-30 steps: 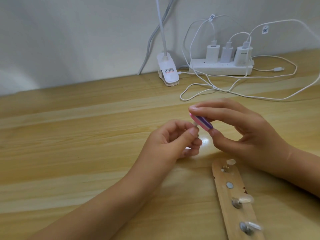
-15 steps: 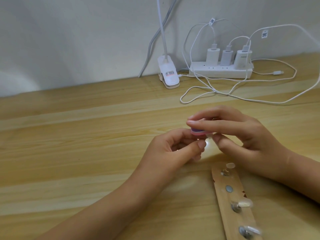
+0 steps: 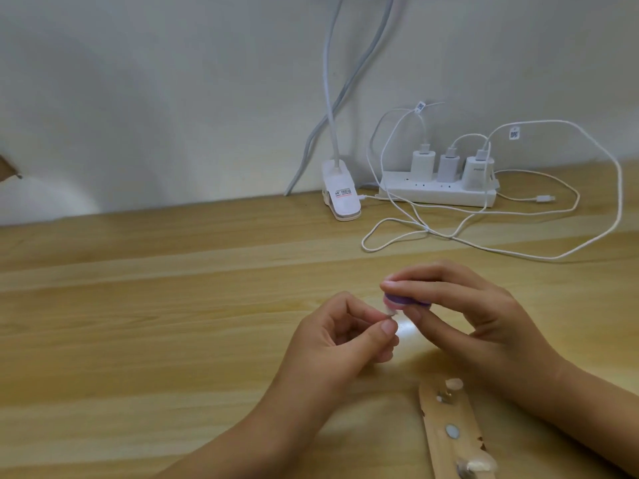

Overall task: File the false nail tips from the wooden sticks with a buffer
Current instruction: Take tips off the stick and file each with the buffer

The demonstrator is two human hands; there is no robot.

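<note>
My left hand (image 3: 340, 335) pinches a small clear false nail tip (image 3: 495, 311) between thumb and forefinger, a little above the wooden table (image 3: 138, 323). Against that tip rests a purple and pink buffer block (image 3: 401, 300), gripped by my right hand (image 3: 466, 316) with fingers on top and thumb below. A flat wooden stick (image 3: 446, 447) lies at the lower right, running off the bottom edge. It carries a clear nail tip (image 3: 453, 384) at its upper end, another nail tip (image 3: 479, 465) lower down, and a bare round mount between them.
At the back stands a white power strip (image 3: 437, 196) with three chargers. Its loose white cables (image 3: 484, 236) loop over the table behind my hands. A white lamp clip (image 3: 340, 195) sits at the wall edge, left of the strip.
The buffer has turned from tilted to nearly flat and dropped onto the nail tip. Both hands sit slightly lower and closer together than a second ago.
</note>
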